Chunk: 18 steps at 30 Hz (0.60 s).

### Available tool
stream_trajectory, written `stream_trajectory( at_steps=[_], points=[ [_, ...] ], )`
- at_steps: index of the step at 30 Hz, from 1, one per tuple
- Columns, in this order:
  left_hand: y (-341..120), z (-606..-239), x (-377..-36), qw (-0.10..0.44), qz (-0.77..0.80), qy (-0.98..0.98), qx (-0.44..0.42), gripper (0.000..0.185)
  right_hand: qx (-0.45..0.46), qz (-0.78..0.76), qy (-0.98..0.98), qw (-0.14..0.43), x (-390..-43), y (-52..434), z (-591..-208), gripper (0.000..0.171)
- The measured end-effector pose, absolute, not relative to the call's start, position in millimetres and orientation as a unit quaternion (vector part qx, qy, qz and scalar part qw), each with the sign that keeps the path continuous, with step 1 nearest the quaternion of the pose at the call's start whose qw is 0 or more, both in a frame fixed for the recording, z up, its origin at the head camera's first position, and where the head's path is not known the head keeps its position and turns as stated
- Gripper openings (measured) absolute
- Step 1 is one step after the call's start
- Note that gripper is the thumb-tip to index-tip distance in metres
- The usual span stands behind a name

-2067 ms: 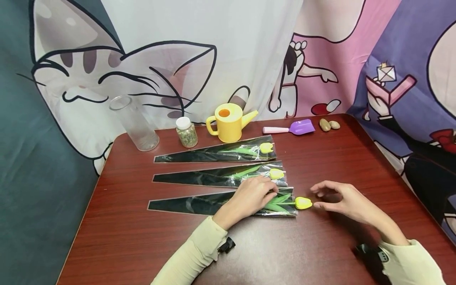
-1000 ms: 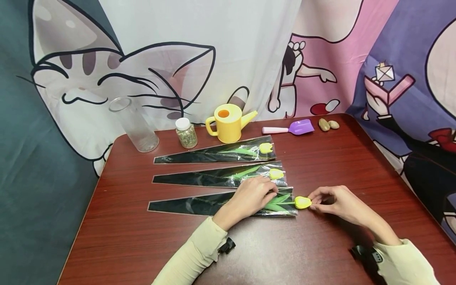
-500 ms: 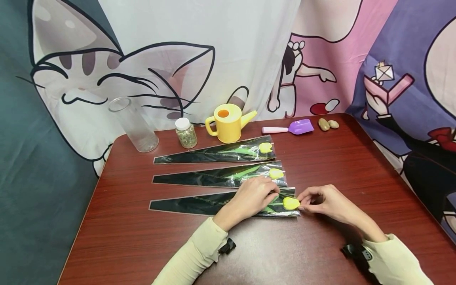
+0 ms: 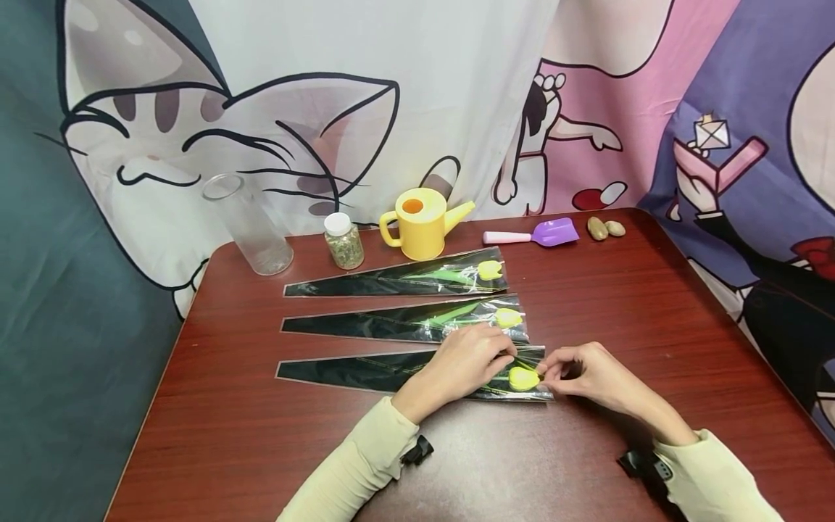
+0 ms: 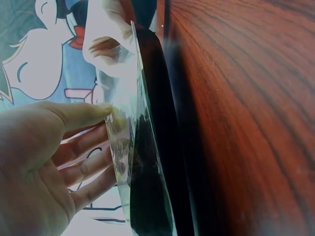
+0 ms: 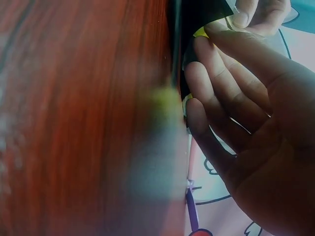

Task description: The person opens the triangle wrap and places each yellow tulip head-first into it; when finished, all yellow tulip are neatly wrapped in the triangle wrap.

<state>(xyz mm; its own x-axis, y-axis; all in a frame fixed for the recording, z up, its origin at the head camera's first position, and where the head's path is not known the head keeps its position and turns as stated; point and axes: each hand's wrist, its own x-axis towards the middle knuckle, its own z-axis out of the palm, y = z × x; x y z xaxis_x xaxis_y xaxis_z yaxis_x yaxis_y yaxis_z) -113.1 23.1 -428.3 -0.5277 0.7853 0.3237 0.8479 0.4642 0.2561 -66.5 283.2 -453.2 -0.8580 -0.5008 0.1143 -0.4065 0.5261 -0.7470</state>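
Note:
A yellow tulip [image 4: 524,378] lies in the mouth of the nearest flower sleeve [image 4: 352,368], which is clear in front and black behind. My right hand [image 4: 590,377] pinches the tulip's bloom by its tip at the sleeve's wide right end. With thumb and forefinger, my left hand [image 4: 466,362] holds up the sleeve's clear film; the left wrist view shows the film [image 5: 120,147] lifted off the black backing. The left hand covers part of the stem and leaves. In the right wrist view a bit of yellow bloom [image 6: 201,32] shows at the right fingertips.
Behind lie two more sleeves, each with a yellow tulip: a middle sleeve [image 4: 346,326] and a far sleeve [image 4: 352,283]. Along the back stand a clear glass vase [image 4: 257,235], a lidded jar [image 4: 344,245], a yellow watering can [image 4: 422,228], a purple shovel [image 4: 554,232] and two stones [image 4: 596,228].
My right hand has come left, taken hold of the tulip's bloom and slid it leftward from beyond the sleeve's end to inside its mouth. The left hand has stayed almost in place.

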Motion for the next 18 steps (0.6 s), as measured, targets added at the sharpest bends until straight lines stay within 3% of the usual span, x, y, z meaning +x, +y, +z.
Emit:
stream_trajectory(
  at_steps=[14, 18],
  points=[
    [20, -427, -112, 0.057, -0.195, -0.851, -0.485, 0.011, -0.279, -0.398, 0.872, 0.062, -68, 284, -445, 0.015],
    [18, -427, -112, 0.044, -0.195, -0.848, -0.491, 0.015, -0.264, -0.360, 0.894, 0.040, -70, 295, -437, 0.017]
  ],
)
